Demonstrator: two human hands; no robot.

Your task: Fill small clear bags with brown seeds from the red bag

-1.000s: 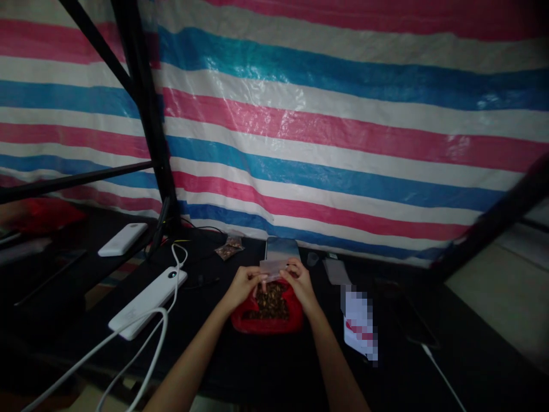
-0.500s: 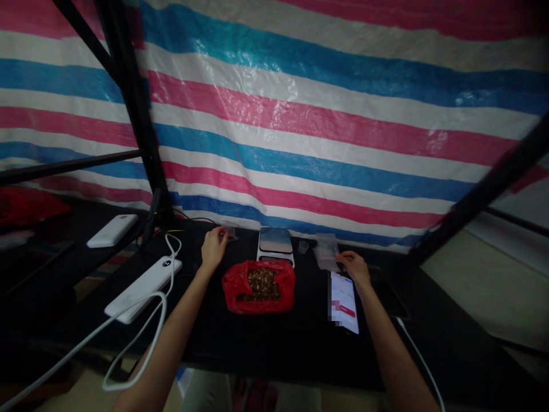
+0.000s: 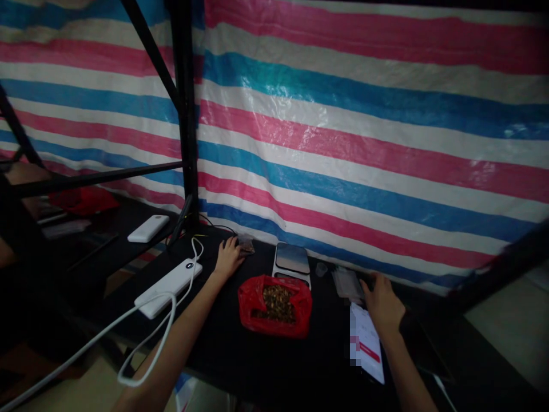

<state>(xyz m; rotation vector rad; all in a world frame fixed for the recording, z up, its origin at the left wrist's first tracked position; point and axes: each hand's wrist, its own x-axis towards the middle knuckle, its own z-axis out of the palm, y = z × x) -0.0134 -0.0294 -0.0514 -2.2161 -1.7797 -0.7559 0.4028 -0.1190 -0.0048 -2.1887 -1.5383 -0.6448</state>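
Observation:
My left hand [image 3: 229, 258] lies with its fingers spread on the black table, beside a small clear bag [image 3: 247, 245] with something dark inside. At the right, my right hand [image 3: 384, 302] has thumb and fingers apart, close to a stack of clear plastic bags [image 3: 348, 284]; nothing shows in its grasp. Between the hands a red plastic bag [image 3: 274, 329] stands open, full of brown, seed-like pieces [image 3: 278, 303]. Directly behind it sits a white scale [image 3: 292, 260] with a dark glossy top. A small clear cup [image 3: 321, 269] is between the scale and the clear bags.
A lit phone [image 3: 366, 346] lies by my right wrist. On the left are a white power bank [image 3: 167, 286] with a looping white cable [image 3: 169, 326] and another white device [image 3: 148, 228]. A black metal post [image 3: 186, 120] and a striped sheet [image 3: 343, 131] bound the table's back.
The view has swung left and up. My left fingers have come away from a pinch at the small bag and spread out. My right hand has drawn slightly off the clear bags, its fingers apart.

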